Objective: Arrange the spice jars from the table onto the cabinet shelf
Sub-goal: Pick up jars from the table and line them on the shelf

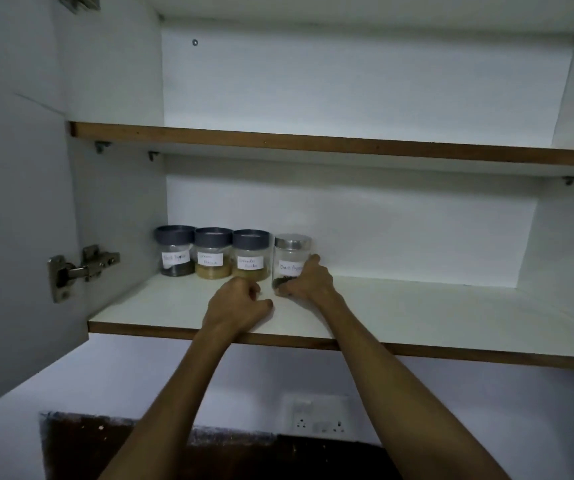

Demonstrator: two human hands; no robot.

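- Jars first: four clear spice jars stand upright in a row at the back left of the lower white cabinet shelf with the brown wood edge [161, 311]; all four have white handwritten labels, too blurry for me to read properly
- leftmost is a clear jar with a dark grey plastic lid and dark contents [174, 251]; just beside it a clear grey-lidded jar of tan powder [213, 253]; then another grey-lidded jar of yellowish powder [251, 255]; those three look like they're touching or pretty much touching
- fourth one, a clear glass jar with a shiny silver metal lid and dark peppercorn-looking stuff at the bottom [289, 258], sits at the right end of the row, a touch closer to the front than the others
- right hand [308, 280] is wrapped round that silver-lidded jar from its right side; thumb low at the front near the base, fingers curled round the back; jar is sitting on the shelf
- left hand [237, 303] is curled into a loose fist with nothing in it; it rests on the shelf just in front of the third jar and left of the silver-lidded one
- upper shelf [313, 145] above is bare white board
- open white cabinet door with a metal hinge [83, 268] on the left; white wall socket [318, 422] below the cabinet
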